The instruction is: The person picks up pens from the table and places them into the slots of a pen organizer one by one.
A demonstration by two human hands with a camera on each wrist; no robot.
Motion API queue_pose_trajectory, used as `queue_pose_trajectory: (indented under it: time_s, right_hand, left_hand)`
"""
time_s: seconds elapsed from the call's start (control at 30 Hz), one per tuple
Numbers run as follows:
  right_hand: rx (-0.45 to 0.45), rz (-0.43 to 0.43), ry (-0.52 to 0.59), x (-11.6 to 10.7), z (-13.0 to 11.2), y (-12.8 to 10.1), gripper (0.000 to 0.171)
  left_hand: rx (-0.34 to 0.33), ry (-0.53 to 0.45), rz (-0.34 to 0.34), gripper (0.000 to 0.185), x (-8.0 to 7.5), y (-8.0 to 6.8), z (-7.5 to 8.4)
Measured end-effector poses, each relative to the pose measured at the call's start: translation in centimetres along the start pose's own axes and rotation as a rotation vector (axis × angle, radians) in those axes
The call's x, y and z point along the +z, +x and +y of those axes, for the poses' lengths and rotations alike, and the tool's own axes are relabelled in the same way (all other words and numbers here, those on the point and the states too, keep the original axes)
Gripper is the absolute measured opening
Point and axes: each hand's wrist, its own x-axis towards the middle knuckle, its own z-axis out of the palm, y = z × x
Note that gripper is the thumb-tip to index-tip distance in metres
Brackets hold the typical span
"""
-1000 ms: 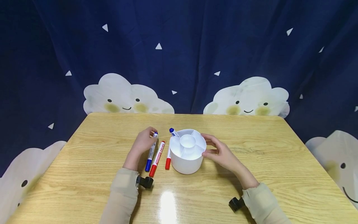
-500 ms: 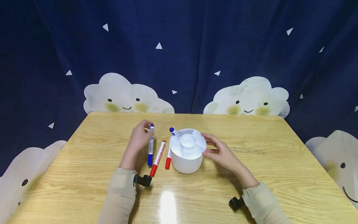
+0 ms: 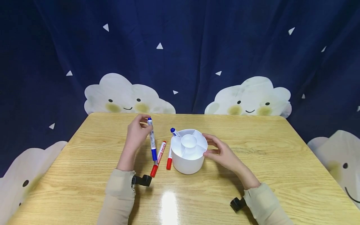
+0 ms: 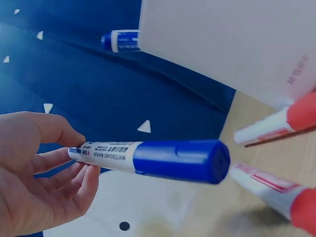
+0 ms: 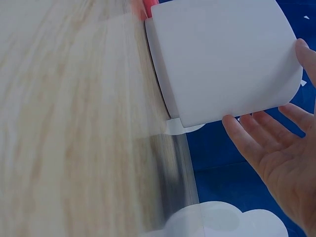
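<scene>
Between thumb and fingertips my left hand (image 3: 136,132) pinches a blue whiteboard marker (image 3: 152,140) near its far end. In the left wrist view the blue cap (image 4: 180,160) points away from the fingers, and the marker is lifted off the table. A round white pen organizer (image 3: 187,166), divided into compartments, stands to its right. My right hand (image 3: 222,153) holds that organizer's right side, thumb in front and fingers behind; the right wrist view shows fingertips (image 5: 231,121) at its wall. Another blue marker (image 3: 174,132) leans in the organizer's back left compartment.
Two red markers lie on the wooden table (image 3: 84,175): one red marker (image 3: 160,154) below the held one, the other red marker (image 3: 169,162) against the organizer's left side. Behind the table hangs a dark blue curtain (image 3: 180,56) with clouds.
My left hand has raised the blue marker from the table and moved it back and slightly left; its blue cap now overlaps the nearer red marker in the head view. The right hand stays still.
</scene>
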Motion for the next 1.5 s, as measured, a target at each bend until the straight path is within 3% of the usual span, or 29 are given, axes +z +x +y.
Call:
queue_pose_trajectory:
  time_s: [0.43, 0.7, 0.83, 1.13, 1.5]
  right_hand:
    - [0.010, 0.003, -0.001, 0.0, 0.6, -0.1, 0.063]
    - [0.021, -0.001, 0.005, 0.1, -1.5, -0.2, 0.062]
    - [0.025, -0.009, 0.006, 0.1, -1.2, -0.1, 0.062]
    - [0.007, -0.006, 0.005, 0.1, 0.7, -0.1, 0.064]
    - [0.023, -0.008, -0.010, 0.2, -2.3, -0.1, 0.061]
  left_hand:
    - [0.135, -0.057, 0.096, 0.034, -0.8, -0.4, 3.7]
    - [0.206, -0.104, 0.152, 0.032, -0.8, -1.1, 5.8]
    - [0.241, -0.140, 0.172, 0.031, -0.5, -1.4, 6.2]
    - [0.247, -0.191, 0.129, 0.027, 0.6, -1.9, 6.4]
    - [0.224, -0.171, 0.051, 0.022, 1.7, -2.3, 5.8]
